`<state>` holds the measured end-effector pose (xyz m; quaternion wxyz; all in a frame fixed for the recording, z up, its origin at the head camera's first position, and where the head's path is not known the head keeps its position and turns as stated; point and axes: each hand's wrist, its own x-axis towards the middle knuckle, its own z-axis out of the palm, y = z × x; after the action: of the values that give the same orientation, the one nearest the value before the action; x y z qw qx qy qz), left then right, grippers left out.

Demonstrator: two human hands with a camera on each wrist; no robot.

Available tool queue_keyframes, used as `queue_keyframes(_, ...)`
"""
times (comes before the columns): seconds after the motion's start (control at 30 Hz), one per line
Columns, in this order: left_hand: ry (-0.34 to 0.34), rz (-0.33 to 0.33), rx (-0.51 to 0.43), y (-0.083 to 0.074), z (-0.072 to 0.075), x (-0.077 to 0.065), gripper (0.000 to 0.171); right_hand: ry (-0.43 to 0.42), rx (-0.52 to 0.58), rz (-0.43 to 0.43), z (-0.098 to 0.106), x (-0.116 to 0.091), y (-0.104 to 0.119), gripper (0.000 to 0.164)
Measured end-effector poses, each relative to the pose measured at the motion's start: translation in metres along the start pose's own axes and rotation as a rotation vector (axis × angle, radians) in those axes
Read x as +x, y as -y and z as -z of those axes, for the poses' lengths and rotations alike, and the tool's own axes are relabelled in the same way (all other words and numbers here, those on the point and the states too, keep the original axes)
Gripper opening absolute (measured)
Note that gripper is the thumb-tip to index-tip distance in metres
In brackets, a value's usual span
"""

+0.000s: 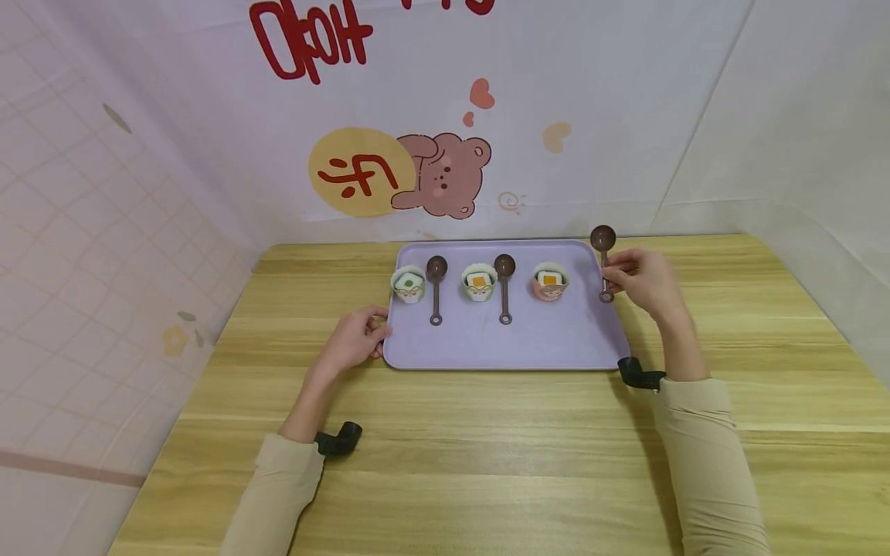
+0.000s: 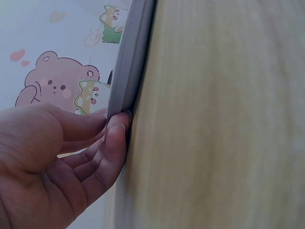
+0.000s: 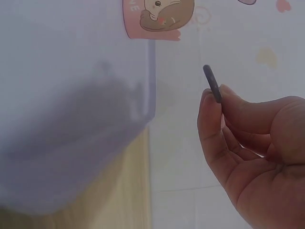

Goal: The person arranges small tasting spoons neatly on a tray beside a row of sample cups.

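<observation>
A lavender tray lies on the wooden table. At its left edge my left hand grips the rim; the left wrist view shows thumb and fingers around the tray's edge. Over the tray's right side, my right hand pinches a brown measuring spoon by its handle, bowl uppermost. Two more brown spoons rest on the tray. Between and beside them stand three paper cups: a green one, another green one and a pink one, each holding a small white piece.
Behind the table hangs a white cloth backdrop with a printed bear. Black wrist mounts sit at both sleeves. The wooden table extends in front of the tray and to either side.
</observation>
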<state>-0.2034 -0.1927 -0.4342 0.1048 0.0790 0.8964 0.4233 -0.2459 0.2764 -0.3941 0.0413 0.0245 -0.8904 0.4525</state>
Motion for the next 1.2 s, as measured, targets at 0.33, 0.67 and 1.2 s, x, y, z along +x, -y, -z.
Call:
queue_keyframes(0.33, 0.0, 0.0, -0.006, 0.0, 0.0, 0.0, 0.037, 0.024, -0.029, -0.002, -0.01, 0.001, 0.0, 0.025)
queue_keyframes(0.67, 0.005, 0.0, 0.006, 0.0, 0.0, 0.001, 0.037, 0.107, -0.077, -0.063, -0.019, 0.003, -0.002, 0.021)
queue_keyframes(1.2, 0.003, 0.011, -0.026, -0.001, 0.001, 0.001, 0.038, 0.178, -0.114, -0.098, -0.03, 0.004, -0.005, 0.019)
